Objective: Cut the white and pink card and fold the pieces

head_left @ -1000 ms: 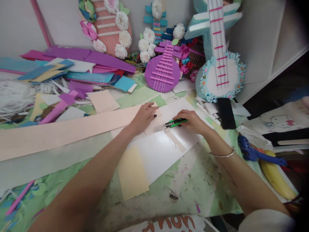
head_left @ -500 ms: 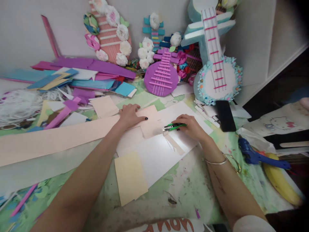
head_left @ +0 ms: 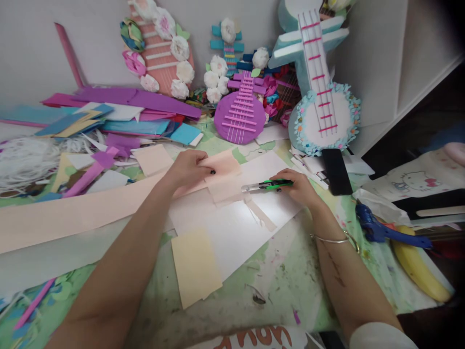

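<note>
My left hand pinches the long peach strip near its right end, thumb on top, and that end is raised and bent. My right hand grips a green and black utility knife, its blade pointing left. The blade tip is close to a small peach piece lying on the white sheet. Just below the blade lies a narrow peach offcut. A pale yellow rectangle rests on the sheet's lower left corner.
Coloured foam scraps and white string pile up at the left. Decorated model instruments, including a purple one, stand along the wall. To the right are a black phone, a blue glue gun and a banana.
My left hand has curled round the peach strip and lifted its right end. My right hand has moved slightly right, and more of the knife's blade shows.
</note>
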The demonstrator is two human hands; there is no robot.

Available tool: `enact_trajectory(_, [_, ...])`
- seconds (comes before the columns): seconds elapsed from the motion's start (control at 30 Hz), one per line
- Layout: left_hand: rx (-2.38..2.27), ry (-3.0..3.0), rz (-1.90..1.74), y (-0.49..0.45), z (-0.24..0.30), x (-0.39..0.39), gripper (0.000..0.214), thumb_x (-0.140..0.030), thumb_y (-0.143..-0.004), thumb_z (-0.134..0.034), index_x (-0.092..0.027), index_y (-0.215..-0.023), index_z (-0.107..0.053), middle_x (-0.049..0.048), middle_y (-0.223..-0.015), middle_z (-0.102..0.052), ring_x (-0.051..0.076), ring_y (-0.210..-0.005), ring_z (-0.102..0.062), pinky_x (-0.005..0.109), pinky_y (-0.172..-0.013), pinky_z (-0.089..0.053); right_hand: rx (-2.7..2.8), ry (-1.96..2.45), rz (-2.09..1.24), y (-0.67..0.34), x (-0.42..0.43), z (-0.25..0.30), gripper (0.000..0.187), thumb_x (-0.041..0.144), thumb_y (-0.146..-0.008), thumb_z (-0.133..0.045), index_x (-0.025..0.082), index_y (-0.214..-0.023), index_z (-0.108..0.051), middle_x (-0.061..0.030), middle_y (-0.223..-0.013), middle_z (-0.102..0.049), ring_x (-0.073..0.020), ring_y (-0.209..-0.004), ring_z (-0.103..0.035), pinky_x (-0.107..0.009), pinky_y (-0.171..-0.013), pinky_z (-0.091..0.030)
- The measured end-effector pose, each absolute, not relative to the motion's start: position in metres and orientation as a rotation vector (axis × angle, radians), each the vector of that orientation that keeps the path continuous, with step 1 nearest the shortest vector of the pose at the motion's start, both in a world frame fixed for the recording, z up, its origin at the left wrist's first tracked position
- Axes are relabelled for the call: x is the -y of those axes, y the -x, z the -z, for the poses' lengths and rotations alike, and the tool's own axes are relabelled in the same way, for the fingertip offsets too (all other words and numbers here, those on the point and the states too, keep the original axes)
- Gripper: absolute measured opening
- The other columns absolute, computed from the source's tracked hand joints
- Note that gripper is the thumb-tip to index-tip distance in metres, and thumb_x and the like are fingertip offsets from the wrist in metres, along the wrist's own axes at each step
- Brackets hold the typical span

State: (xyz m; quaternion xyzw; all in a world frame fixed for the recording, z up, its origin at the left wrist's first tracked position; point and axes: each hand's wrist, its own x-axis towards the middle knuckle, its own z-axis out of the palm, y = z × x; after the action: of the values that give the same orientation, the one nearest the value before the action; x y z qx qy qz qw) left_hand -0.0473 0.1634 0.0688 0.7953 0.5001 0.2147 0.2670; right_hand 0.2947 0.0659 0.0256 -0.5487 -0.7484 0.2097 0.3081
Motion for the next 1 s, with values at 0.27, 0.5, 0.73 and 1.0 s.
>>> enact_trajectory(0.27, [-1.170,-2.298,-0.628,0.054,-0.108,-0.150,0.051,-0.035,-0.066,-0.069,-0.019,-0.058,-0.021,-0.0042,-0.062,-0.018,0.009,-0.056,-0.023,0.025,-0.056,-0.016,1.799,1.647,-0.235,-0.298,-0.066,-0.024,0.030,0.015,-0.071,-0.062,0.021,-0.099,-0.068,-0.0070,-0.094,-0.065,-0.0247,-0.088,-0.060,-0.039,-0.080,-0.047])
enact_trajectory(0.5, [-1.183,-2.442,-0.521,0.056,-0.129,-0.137,0.048,-0.039,-0.072,-0.064,-0.020,-0.061,-0.022,-0.0036,-0.064,-0.018,0.009,-0.058,-0.023,0.025,-0.059,-0.015,1.794,1.914,-0.046,-0.280,-0.068,-0.011,0.033,0.010,-0.072,-0.056,0.021,-0.100,-0.068,-0.0100,-0.101,-0.063,-0.0294,-0.097,-0.057,-0.045,-0.085,-0.044])
enact_trajectory(0.73, [-1.162,-2.483,-0.562,0.061,-0.136,-0.133,0.047,-0.043,-0.072,-0.062,-0.020,-0.061,-0.022,-0.0041,-0.062,-0.018,0.010,-0.057,-0.023,0.025,-0.058,-0.017,1.797,1.985,-0.038,-0.277,-0.067,-0.012,0.035,0.010,-0.073,-0.053,0.023,-0.102,-0.066,-0.0089,-0.104,-0.063,-0.0300,-0.100,-0.054,-0.043,-0.084,-0.040])
enact_trajectory(1.0, [-1.176,-2.394,-0.683,0.050,-0.133,-0.130,0.048,-0.029,-0.068,-0.068,-0.019,-0.058,-0.022,-0.0055,-0.058,-0.020,0.010,-0.055,-0.025,0.025,-0.054,-0.018,1.799,2.003,-0.019,-0.273,-0.065,-0.016,0.034,0.011,-0.074,-0.052,0.024,-0.103,-0.066,-0.0098,-0.104,-0.063,-0.0314,-0.102,-0.054,-0.043,-0.081,-0.039])
